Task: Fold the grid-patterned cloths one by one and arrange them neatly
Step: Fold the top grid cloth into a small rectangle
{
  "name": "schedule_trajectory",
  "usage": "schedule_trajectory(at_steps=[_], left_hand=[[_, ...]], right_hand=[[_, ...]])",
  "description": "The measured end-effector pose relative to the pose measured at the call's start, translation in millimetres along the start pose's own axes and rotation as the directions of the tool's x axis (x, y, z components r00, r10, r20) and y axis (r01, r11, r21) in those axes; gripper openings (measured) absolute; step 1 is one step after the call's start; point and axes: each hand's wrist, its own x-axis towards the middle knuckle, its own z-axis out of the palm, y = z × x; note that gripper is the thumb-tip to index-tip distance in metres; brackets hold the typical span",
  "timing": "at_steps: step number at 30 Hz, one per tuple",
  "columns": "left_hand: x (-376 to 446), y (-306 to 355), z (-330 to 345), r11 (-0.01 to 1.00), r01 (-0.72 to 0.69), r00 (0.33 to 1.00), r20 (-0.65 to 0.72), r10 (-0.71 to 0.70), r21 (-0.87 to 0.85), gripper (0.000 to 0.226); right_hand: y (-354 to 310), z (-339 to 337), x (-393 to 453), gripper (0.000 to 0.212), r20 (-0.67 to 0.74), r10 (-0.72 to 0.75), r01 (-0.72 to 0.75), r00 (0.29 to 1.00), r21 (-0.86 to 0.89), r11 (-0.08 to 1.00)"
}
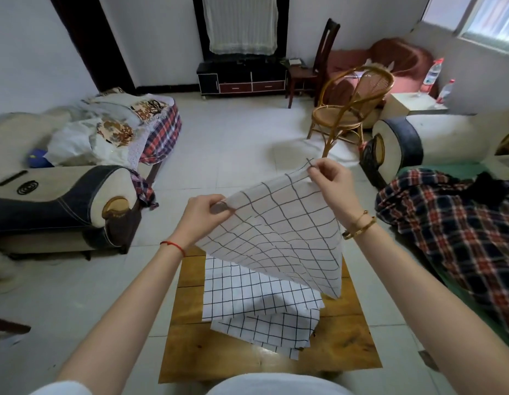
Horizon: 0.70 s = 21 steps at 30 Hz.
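Both hands were raised at the middle of the frame, each pinching a top corner of one grid-patterned cloth that hung in the air between them. The left hand had its fingers curled tight around the lower left corner, a red string at its wrist. The right hand, higher and further right, nipped the other corner between thumb and fingertips, with gold bangles on its wrist. The cloth sloped down toward the lower right, its free point hanging just above the wooden tabletop. Below it, in the lower centre of the frame, more grid-patterned cloths lay loosely overlapped on that tabletop. A rattan chair stood in the upper right, and a plaid blanket lay at the right edge.
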Motion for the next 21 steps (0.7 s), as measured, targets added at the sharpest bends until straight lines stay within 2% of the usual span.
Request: schedule_trajectory(at_steps=[8,9,13,17,21], left_hand=[[-9.5,5.4,-39.6,1.0,0.011,0.999,0.044,-0.01,-0.014,0.019],[-11.9,6.0,-44.9,1.0,0.014,0.998,0.058,-0.013,-0.025,0.017],[-22.7,10.8,-67.2,0.999,0.009,0.992,0.13,-0.002,-0.052,0.017],[-33.7,15.5,-82.7,0.996,-0.004,0.991,0.132,0.015,-0.084,0.008],[-45.1,24.8,-90.4,0.994,0.007,0.99,0.14,0.008,-0.107,0.013]], right_hand=[[-2.6,-38.4,-7.9,0.008,-0.101,0.124,-0.107,0.987,0.161,0.981],[-0.3,-44.0,-9.4,0.013,-0.098,0.144,-0.127,0.985,0.163,0.978],[6.5,-65.1,-20.2,0.025,-0.027,0.194,-0.188,0.981,0.159,0.969],[9.8,-75.5,-31.5,0.027,0.004,0.186,-0.184,0.983,0.157,0.97],[13.9,-82.2,-41.2,0.023,0.064,0.155,-0.164,0.986,0.185,0.969]])
